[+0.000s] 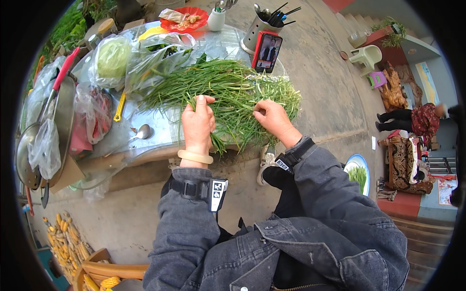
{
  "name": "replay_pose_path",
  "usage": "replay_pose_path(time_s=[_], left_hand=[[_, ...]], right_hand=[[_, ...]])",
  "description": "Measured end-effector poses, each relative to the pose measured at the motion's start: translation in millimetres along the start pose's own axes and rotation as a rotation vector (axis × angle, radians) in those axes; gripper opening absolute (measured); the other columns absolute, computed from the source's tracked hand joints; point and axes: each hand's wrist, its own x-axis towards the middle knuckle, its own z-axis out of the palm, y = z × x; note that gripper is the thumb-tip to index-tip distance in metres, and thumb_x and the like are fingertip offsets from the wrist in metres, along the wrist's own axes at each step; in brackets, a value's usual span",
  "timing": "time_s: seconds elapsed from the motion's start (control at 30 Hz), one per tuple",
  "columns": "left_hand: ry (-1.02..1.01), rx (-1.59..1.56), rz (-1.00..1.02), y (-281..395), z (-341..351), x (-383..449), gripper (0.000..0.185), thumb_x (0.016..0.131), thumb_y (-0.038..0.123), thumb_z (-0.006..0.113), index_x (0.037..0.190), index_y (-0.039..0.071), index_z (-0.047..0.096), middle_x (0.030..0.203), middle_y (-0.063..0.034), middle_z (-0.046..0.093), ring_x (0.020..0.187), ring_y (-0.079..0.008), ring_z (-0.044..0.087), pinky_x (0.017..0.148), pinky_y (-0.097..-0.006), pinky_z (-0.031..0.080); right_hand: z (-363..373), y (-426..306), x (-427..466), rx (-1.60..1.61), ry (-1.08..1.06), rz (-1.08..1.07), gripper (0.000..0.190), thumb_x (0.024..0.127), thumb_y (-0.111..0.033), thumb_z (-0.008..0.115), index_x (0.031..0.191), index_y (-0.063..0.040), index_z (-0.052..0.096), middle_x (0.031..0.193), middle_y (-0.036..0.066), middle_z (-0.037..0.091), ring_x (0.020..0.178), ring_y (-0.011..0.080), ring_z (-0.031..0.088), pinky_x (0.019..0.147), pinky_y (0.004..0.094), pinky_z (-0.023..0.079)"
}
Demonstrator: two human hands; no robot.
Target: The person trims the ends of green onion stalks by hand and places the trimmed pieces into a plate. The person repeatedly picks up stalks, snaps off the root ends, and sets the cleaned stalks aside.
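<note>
A large heap of garlic chives or similar long thin greens (pixel 225 80) lies across the glass-topped table, its pale root ends towards the right. My left hand (pixel 198 122), with a pale bangle at the wrist, is closed around a small bunch of the greens (pixel 218 143), whose ends hang below the fist. At the heap's right part, my right hand (pixel 271 116) has thumb and forefinger pinched together, touching the stalks. Whether a stalk sits between those fingertips is too small to tell.
A phone (pixel 268 52) leans against a metal utensil holder (pixel 251 36). Left are a bagged cabbage (pixel 110 58), a spoon (pixel 142 132) and a wok (pixel 62 127). A basin of greens (pixel 347 162) stands on the floor at right. A person (pixel 424 118) is farther off.
</note>
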Motion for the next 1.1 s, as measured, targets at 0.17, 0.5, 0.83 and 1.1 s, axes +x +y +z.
replay_pose_path(time_s=[0.17, 0.5, 0.83, 1.1], left_hand=[[-0.148, 0.080, 0.144, 0.2, 13.5, -6.6, 0.031, 0.107, 0.028, 0.044, 0.104, 0.003, 0.063, 0.068, 0.0010, 0.061, 0.052, -0.0047, 0.051, 0.045, -0.0190, 0.034], [-0.301, 0.243, 0.369, -5.6, 24.3, -13.7, 0.031, 0.107, 0.020, 0.045, 0.123, 0.000, 0.062, 0.116, -0.0119, 0.069, 0.111, -0.0189, 0.064, 0.102, -0.0327, 0.047], [-0.393, 0.828, 0.618, -9.1, 19.7, -16.7, 0.024, 0.093, 0.002, 0.057, 0.115, 0.006, 0.063, 0.110, -0.0152, 0.068, 0.103, -0.0313, 0.064, 0.095, -0.0361, 0.047], [-0.011, 0.012, 0.360, -4.4, 2.4, 6.7, 0.028, 0.107, 0.025, 0.047, 0.093, 0.003, 0.059, 0.088, -0.0085, 0.067, 0.091, -0.0205, 0.068, 0.088, -0.0339, 0.053]], right_hand=[[-42.2, -16.9, -5.9, 0.666, -0.213, 0.285, 0.009, 0.090, -0.010, 0.063, 0.088, -0.001, 0.064, 0.074, 0.003, 0.067, 0.068, 0.0090, 0.062, 0.062, 0.0264, 0.050], [-54.2, -63.9, -21.2, 0.499, -0.137, -0.014, 0.010, 0.088, -0.007, 0.071, 0.096, -0.001, 0.069, 0.079, -0.004, 0.060, 0.070, 0.0038, 0.053, 0.064, 0.0227, 0.046], [-64.8, -85.0, -11.6, 0.561, -0.101, -0.075, 0.009, 0.088, -0.007, 0.072, 0.093, -0.001, 0.069, 0.076, -0.003, 0.061, 0.068, 0.0037, 0.052, 0.061, 0.0221, 0.045], [-33.7, -51.7, 24.8, 0.489, -0.073, 0.123, 0.014, 0.092, -0.015, 0.071, 0.095, -0.001, 0.068, 0.074, -0.002, 0.062, 0.067, 0.0053, 0.058, 0.060, 0.0231, 0.047]])
